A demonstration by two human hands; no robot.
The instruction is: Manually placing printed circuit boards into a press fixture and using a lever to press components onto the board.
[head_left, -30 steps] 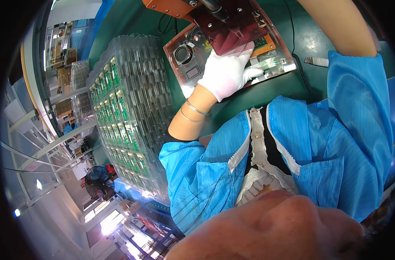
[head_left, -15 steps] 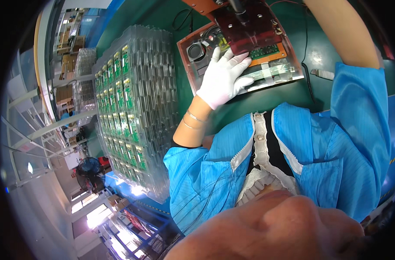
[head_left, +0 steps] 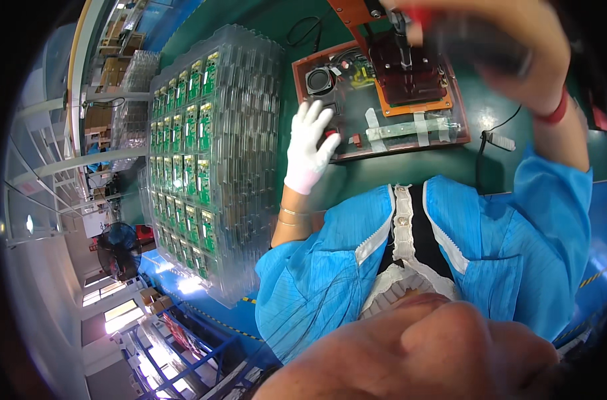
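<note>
My left hand (head_left: pixel 309 148), in a white glove, is open with its fingers spread at the front left corner of a shallow fixture box (head_left: pixel 420 148). My right hand (head_left: pixel 540 70), bare and blurred by motion, is closed round a dark power screwdriver (head_left: pixel 480 45). The screwdriver's metal shaft points down at a dark red clear plate (head_left: pixel 410 75) over an orange frame (head_left: pixel 420 109). A round black speaker (head_left: pixel 319 81), coloured wires (head_left: pixel 363 75) and a taped clear strip (head_left: pixel 410 129) are on the box. The plate covers most of what lies under it.
To the left stands a tall stack of clear plastic trays (head_left: pixel 250 153), with green circuit boards (head_left: pixel 205 177) in the top one. A black cable (head_left: pixel 482 141) runs over the green table (head_left: pixel 377 175) at the right. An orange upright (head_left: pixel 349 17) rises behind the box.
My left hand has moved left, off the orange frame to the box's corner. My right hand has come down and left into view with the screwdriver. The view has shifted slightly.
</note>
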